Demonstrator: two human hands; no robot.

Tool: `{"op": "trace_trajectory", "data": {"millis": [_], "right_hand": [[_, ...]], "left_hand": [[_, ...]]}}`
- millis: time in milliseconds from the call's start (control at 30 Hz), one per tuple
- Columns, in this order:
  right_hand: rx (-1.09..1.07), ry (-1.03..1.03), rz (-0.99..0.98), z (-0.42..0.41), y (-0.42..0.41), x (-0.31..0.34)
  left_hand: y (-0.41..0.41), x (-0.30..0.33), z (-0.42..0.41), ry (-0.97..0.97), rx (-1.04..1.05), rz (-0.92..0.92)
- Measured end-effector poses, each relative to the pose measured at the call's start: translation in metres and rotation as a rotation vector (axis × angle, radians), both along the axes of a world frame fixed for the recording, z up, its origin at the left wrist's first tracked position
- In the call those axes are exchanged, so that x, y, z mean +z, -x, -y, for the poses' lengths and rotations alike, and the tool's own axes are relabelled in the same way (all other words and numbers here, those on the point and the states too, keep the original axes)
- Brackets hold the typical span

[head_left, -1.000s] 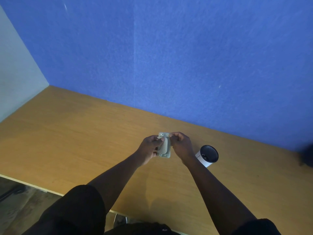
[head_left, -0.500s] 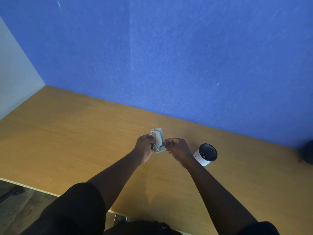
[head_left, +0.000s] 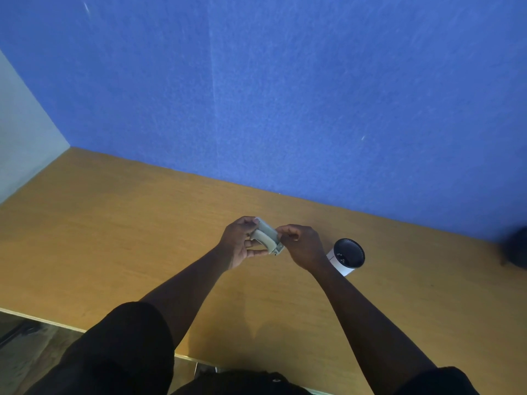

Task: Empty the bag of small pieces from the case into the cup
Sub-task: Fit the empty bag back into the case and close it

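Left hand (head_left: 238, 243) cradles case (head_left: 266, 237), steadying it; right hand (head_left: 302, 246) fingers pinch its edge, likely prying. Cup (head_left: 346, 256) near.

Soft, even light, fairly dim. Faint arm shadows fall on the desk (head_left: 114, 229). Wide-angle bending curves the edges; detail is slightly soft.

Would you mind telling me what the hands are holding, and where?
Both grip the small grey case: left hand on its left end, right hand pinching its right edge.
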State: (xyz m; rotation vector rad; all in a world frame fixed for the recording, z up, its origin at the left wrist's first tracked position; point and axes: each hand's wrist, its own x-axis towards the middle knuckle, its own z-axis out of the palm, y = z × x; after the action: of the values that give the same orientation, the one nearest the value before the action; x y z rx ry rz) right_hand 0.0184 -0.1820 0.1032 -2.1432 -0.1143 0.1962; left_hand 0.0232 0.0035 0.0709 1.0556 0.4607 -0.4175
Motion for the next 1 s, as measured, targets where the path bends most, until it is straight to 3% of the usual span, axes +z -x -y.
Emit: {"op": "trace_trajectory", "data": {"millis": [267,833,1000], "right_hand": [[-0.099,-0.272,-0.091,0.01,0.0,-0.001],[-0.206,-0.149,0.005,0.007,-0.004,-0.01],[-0.351,-0.177,-0.084,0.006,-0.007,-0.014]], "left_hand": [[0.003,0.0,0.001,0.117,0.111,-0.014],[-0.003,0.0,0.02,0.104,0.221,-0.038],[-0.006,0.003,0.025,0.179,0.187,-0.072]]}}
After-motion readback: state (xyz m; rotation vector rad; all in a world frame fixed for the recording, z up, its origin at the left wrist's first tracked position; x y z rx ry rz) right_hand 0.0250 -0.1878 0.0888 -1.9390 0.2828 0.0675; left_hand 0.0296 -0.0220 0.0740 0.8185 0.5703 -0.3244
